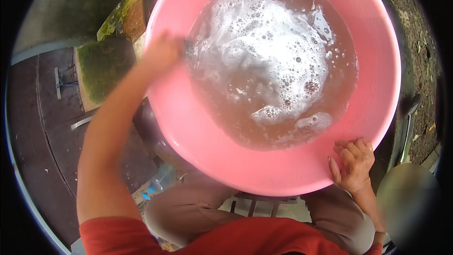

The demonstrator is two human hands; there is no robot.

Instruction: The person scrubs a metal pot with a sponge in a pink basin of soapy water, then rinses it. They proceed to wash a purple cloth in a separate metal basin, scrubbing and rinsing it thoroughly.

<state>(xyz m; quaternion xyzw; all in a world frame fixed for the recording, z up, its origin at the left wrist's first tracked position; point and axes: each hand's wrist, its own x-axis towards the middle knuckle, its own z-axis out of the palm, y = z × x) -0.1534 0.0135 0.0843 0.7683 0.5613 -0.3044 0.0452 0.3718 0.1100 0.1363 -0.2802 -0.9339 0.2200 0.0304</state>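
Note:
A large pink plastic basin (198, 145) fills the middle of the view, holding murky brownish water topped with white foam (276, 42). My left hand (164, 55), blurred by motion, is over the basin's left wall. Something dark shows at its fingers by the waterline, too blurred to name, and the finger positions cannot be made out. At the lower right, my right hand (352, 163) grips the basin's rim, with its fingers over the inner side.
Below the basin's left side lies a clear plastic bottle with a blue cap (151, 188). A mossy square slab (102, 71) and dark panels (32, 113) are at the left. Bare soil (423, 113) and a long-handled tool (408, 127) lie at the right.

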